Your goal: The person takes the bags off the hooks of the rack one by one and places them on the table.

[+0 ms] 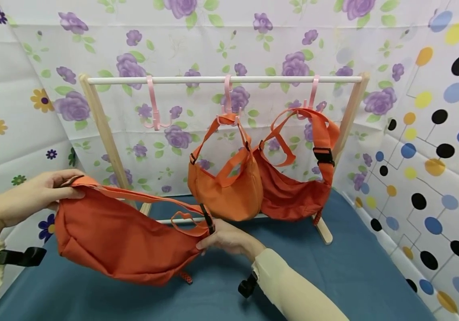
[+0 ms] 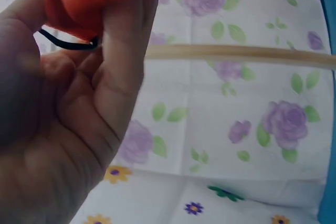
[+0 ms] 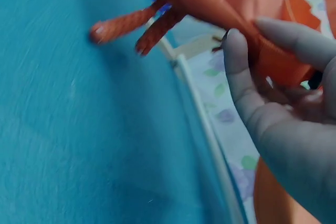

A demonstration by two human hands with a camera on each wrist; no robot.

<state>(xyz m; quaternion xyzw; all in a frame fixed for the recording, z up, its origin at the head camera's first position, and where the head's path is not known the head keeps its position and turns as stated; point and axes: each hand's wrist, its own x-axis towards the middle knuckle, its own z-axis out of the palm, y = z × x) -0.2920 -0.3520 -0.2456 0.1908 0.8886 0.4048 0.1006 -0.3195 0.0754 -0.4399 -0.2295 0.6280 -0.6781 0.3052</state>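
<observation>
A red-orange shoulder bag (image 1: 121,236) is held up between both hands, tilted with its right end lower. My left hand (image 1: 42,196) pinches its upper left corner, where the strap joins. At the other end my right hand (image 1: 229,238) grips the bag's right corner beside a black strap buckle (image 1: 206,218). The right wrist view shows thumb and fingers (image 3: 239,61) pinching the fabric, with braided zipper pulls (image 3: 123,26) dangling. Two more bags, an orange one (image 1: 229,191) and a red one (image 1: 293,196), hang on pink hooks.
A rack with a white rail (image 1: 221,80) and wooden legs (image 1: 105,129) stands on a blue cloth (image 1: 293,267). On the rail's left part hangs a pink hook (image 1: 155,107) with no bag on it. Floral and dotted sheets (image 1: 426,133) surround the table.
</observation>
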